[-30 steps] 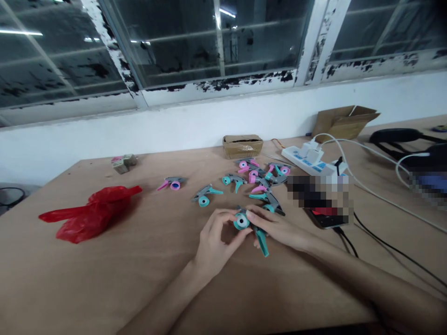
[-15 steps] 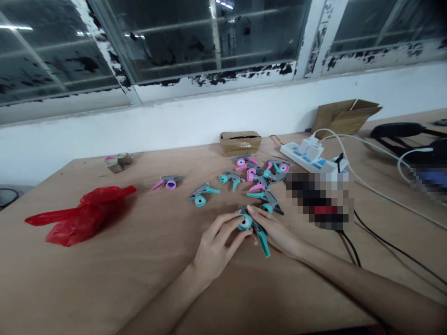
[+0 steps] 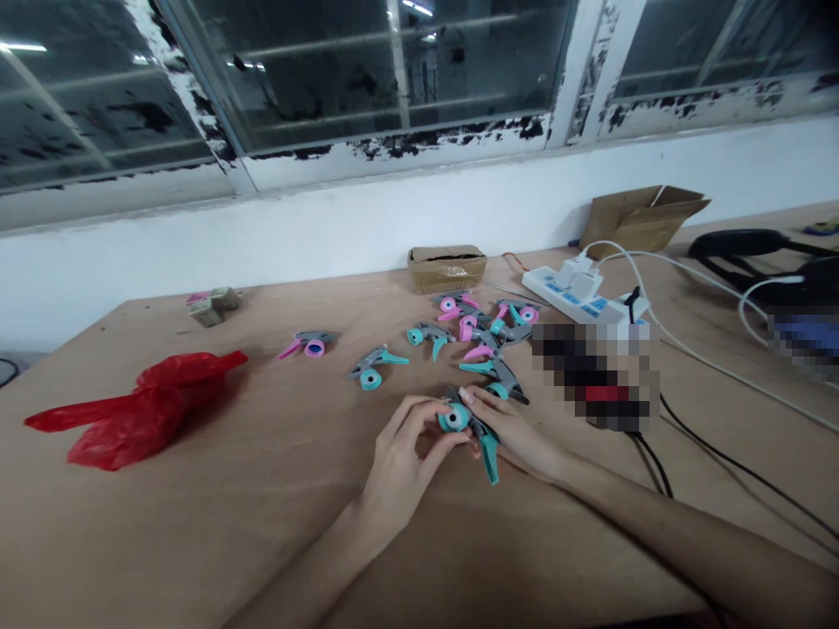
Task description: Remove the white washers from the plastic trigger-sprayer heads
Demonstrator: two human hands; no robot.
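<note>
A grey and teal trigger sprayer head (image 3: pixel 467 428) sits between both my hands just above the wooden table (image 3: pixel 262 489). My left hand (image 3: pixel 399 459) pinches its round teal collar with curled fingers. My right hand (image 3: pixel 517 432) grips the grey body from the right, with the teal trigger pointing down toward me. Beyond my hands lies a heap of teal and pink sprayer heads (image 3: pixel 481 336). Two more lie apart to the left, a teal one (image 3: pixel 373 367) and a pink one (image 3: pixel 308 345).
A red plastic bag (image 3: pixel 141 406) lies at the left. A small cardboard box (image 3: pixel 447 266) and an open carton (image 3: pixel 639 218) stand by the wall. A white power strip (image 3: pixel 583 297) with cables sits at the right, beside a blurred-out patch (image 3: pixel 593 376).
The view has drifted a little, shifting everything left. My left fingers have curled further round the teal collar. Both hands keep hold of the same sprayer head.
</note>
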